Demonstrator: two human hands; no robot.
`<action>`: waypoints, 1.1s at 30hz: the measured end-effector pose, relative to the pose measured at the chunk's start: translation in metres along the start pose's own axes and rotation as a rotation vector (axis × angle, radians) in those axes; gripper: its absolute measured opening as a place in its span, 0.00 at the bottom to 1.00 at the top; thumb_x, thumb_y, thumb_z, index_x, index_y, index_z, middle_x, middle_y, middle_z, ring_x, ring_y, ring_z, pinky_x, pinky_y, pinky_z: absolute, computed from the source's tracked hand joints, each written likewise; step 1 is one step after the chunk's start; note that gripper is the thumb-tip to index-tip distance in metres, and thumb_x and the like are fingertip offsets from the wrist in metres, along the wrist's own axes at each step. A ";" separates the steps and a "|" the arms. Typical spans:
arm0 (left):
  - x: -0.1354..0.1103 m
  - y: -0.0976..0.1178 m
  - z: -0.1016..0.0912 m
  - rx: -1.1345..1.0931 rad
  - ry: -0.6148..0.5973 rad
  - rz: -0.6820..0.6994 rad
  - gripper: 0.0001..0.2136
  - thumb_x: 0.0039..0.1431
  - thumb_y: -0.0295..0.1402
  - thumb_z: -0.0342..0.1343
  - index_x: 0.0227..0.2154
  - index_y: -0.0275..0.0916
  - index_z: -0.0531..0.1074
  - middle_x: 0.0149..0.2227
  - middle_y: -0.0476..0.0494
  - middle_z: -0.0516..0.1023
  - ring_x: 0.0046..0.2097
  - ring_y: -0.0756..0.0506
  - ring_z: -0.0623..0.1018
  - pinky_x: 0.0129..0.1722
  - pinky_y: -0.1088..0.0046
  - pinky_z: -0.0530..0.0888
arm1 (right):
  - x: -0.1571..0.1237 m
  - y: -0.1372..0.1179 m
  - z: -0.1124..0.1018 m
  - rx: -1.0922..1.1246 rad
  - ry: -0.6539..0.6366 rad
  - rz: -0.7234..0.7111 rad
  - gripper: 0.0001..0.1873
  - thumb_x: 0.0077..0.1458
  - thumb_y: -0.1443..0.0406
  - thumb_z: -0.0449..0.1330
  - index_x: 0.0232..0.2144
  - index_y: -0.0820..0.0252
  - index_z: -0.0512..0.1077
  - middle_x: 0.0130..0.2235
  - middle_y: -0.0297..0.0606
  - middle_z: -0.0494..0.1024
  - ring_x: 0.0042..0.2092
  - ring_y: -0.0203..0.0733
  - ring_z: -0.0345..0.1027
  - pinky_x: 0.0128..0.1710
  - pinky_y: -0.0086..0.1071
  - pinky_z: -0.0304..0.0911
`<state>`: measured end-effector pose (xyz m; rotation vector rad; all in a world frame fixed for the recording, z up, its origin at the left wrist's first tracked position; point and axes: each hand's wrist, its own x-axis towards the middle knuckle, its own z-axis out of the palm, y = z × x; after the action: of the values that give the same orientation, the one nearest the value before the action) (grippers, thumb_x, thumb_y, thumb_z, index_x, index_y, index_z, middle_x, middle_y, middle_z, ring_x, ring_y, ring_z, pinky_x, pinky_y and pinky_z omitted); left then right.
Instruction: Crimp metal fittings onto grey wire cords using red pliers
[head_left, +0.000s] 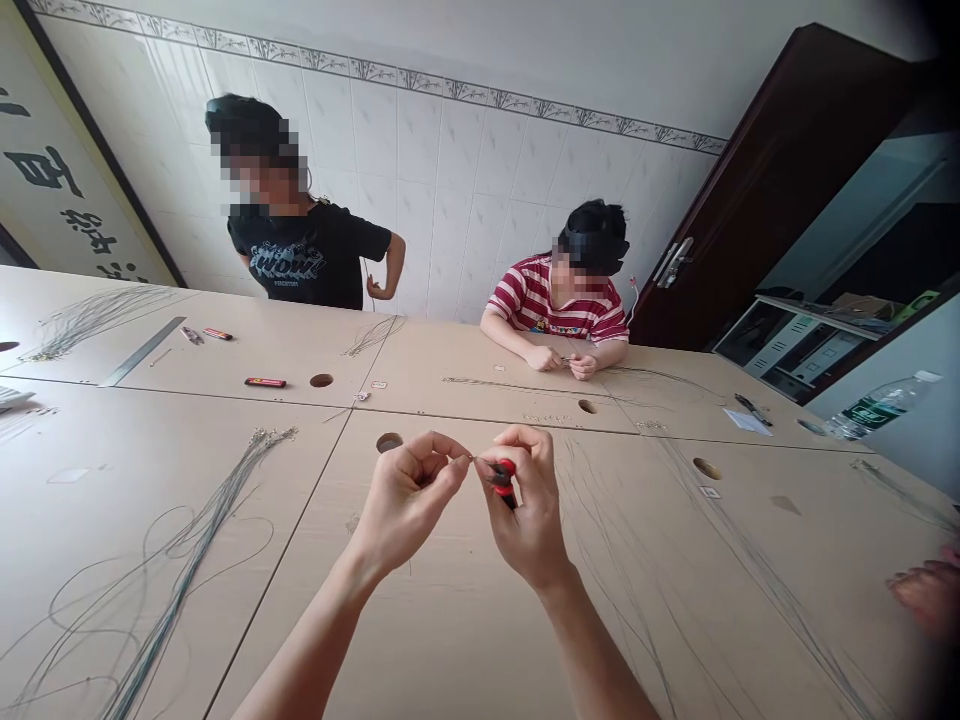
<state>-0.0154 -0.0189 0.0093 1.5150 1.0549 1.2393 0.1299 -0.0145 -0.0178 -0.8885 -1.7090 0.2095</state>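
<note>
left hand (405,495): pinched on a tiny piece (472,458), I can't identify it
right hand (531,505): closed round pliers (502,481), just beside it
wires (166,630): on table (420,640), left of my hands

White tiled wall (439,150), dark brown door (780,150), beige table (405,640)
</note>
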 end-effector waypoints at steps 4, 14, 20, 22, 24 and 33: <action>0.000 -0.003 -0.003 -0.005 -0.007 -0.035 0.10 0.59 0.39 0.55 0.26 0.38 0.70 0.17 0.55 0.57 0.20 0.54 0.51 0.18 0.78 0.50 | 0.000 0.000 -0.001 -0.022 -0.027 -0.032 0.13 0.55 0.76 0.54 0.37 0.52 0.64 0.41 0.39 0.60 0.42 0.41 0.60 0.39 0.37 0.62; -0.001 -0.001 -0.005 0.000 -0.014 -0.075 0.10 0.59 0.38 0.54 0.27 0.39 0.70 0.19 0.55 0.59 0.22 0.54 0.53 0.20 0.78 0.52 | 0.001 -0.002 -0.001 0.023 -0.012 -0.039 0.10 0.56 0.75 0.54 0.35 0.55 0.64 0.39 0.37 0.61 0.40 0.37 0.61 0.36 0.32 0.62; -0.001 -0.001 -0.004 -0.006 -0.018 -0.071 0.10 0.59 0.38 0.54 0.27 0.39 0.70 0.19 0.55 0.57 0.22 0.54 0.53 0.20 0.78 0.52 | 0.000 -0.003 -0.002 0.023 -0.012 -0.026 0.08 0.57 0.74 0.54 0.34 0.55 0.64 0.38 0.36 0.62 0.38 0.37 0.61 0.35 0.32 0.62; 0.000 -0.001 -0.004 -0.002 -0.015 -0.071 0.10 0.59 0.38 0.54 0.26 0.39 0.69 0.18 0.55 0.56 0.22 0.54 0.52 0.20 0.77 0.51 | 0.000 -0.003 -0.003 0.022 -0.016 -0.026 0.08 0.57 0.74 0.54 0.34 0.55 0.64 0.38 0.36 0.62 0.38 0.37 0.61 0.35 0.32 0.62; 0.000 0.000 -0.005 -0.001 -0.014 -0.073 0.10 0.59 0.38 0.54 0.26 0.39 0.69 0.18 0.56 0.56 0.22 0.54 0.52 0.20 0.77 0.51 | 0.000 -0.002 -0.003 0.025 -0.019 -0.031 0.08 0.57 0.74 0.54 0.34 0.55 0.64 0.38 0.36 0.62 0.38 0.37 0.61 0.35 0.31 0.62; 0.000 0.000 -0.005 -0.016 -0.007 -0.085 0.10 0.59 0.39 0.55 0.26 0.39 0.69 0.18 0.56 0.56 0.22 0.54 0.52 0.20 0.78 0.51 | 0.005 0.002 -0.002 0.018 -0.039 -0.055 0.09 0.56 0.75 0.54 0.35 0.56 0.65 0.39 0.37 0.62 0.40 0.37 0.61 0.37 0.32 0.63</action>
<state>-0.0208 -0.0185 0.0094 1.4468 1.0912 1.1794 0.1327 -0.0102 -0.0140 -0.8282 -1.7624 0.2059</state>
